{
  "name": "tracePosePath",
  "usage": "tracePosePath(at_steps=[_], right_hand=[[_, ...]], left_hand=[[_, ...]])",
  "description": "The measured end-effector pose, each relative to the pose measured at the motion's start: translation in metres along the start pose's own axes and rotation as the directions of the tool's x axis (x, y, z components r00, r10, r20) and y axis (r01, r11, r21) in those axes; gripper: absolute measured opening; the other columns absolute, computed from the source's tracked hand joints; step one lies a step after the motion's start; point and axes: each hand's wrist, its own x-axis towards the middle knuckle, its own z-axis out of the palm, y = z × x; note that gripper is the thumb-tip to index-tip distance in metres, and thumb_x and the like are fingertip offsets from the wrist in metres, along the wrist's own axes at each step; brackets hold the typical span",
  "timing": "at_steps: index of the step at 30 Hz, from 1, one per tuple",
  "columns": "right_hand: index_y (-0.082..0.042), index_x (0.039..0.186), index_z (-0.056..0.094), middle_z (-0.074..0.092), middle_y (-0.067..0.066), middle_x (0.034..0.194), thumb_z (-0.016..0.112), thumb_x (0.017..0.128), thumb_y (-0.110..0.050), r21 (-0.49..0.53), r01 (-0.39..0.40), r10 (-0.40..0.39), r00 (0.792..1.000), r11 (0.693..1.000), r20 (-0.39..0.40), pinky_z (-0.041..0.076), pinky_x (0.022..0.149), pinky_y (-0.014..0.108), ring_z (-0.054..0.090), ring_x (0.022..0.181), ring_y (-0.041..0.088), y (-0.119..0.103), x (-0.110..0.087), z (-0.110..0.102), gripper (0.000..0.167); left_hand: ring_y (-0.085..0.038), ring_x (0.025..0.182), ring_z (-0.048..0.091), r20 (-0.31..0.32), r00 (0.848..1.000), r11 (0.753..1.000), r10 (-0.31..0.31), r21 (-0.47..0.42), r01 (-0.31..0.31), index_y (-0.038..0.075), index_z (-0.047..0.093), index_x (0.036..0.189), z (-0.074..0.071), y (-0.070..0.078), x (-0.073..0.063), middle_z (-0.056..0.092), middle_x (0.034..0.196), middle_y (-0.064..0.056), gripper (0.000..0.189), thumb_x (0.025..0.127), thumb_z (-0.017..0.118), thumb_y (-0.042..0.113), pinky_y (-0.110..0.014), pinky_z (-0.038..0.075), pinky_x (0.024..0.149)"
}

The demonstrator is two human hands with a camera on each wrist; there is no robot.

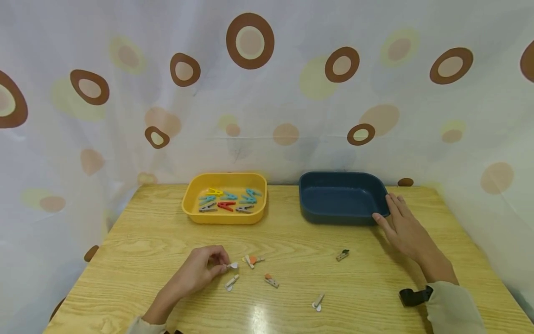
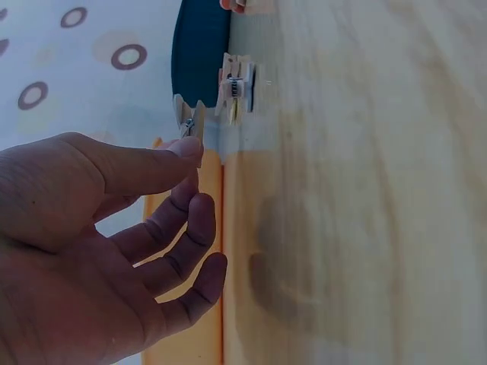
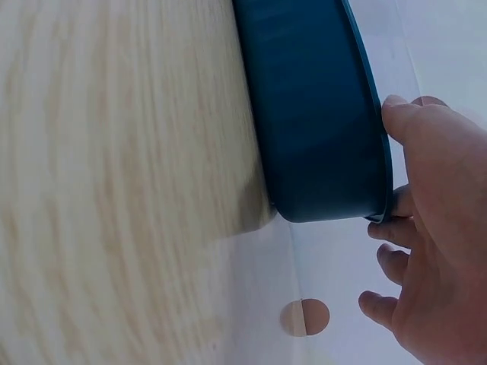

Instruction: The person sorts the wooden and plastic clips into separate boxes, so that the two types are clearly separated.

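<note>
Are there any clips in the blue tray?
No, the blue tray shows a bare floor, while colored clips lie in the yellow tray.

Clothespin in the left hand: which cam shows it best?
Left wrist: the clothespin appears large there, its metal spring visible, though the left hand covers part of it. Head shows it small, partly hidden by the hand, a white piece at its end. Right wrist doesn't show it.

Wood-grain table (image 1: 142, 222) (clothespins (image 1: 273, 281), two trays (image 1: 333, 219))
</note>
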Motion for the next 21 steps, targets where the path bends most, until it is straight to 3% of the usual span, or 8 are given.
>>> tracePosePath(at_steps=[11,21], right_hand=[[0.004,0.162,0.006,0.004,0.031,0.167,0.043,0.111,-0.044,0.021,-0.025,0.025,1.0,0.999,0.016,0.016,0.112,0.074,-0.006,0.155,0.044,0.001,0.001,-0.002,0.08],[0.005,0.162,0.008,0.007,0.031,0.167,0.044,0.111,-0.042,0.017,-0.012,0.012,1.0,1.0,-0.004,0.016,0.112,0.074,-0.003,0.155,0.045,0.001,0.0,0.001,0.079]], left_hand=[[-0.006,0.079,0.062,-0.058,0.998,0.999,0.022,0.03,-0.02,0.019,0.069,0.087,-0.003,0.01,0.015,0.066,0.083,0.014,0.019,0.092,0.076,0.002,-0.029,0.051,0.072],[-0.009,0.081,0.063,-0.149,0.986,0.998,0.068,-0.008,-0.07,0.015,0.072,0.093,0.002,0.026,0.037,0.069,0.086,0.009,0.012,0.092,0.076,0.003,-0.028,0.053,0.071]])
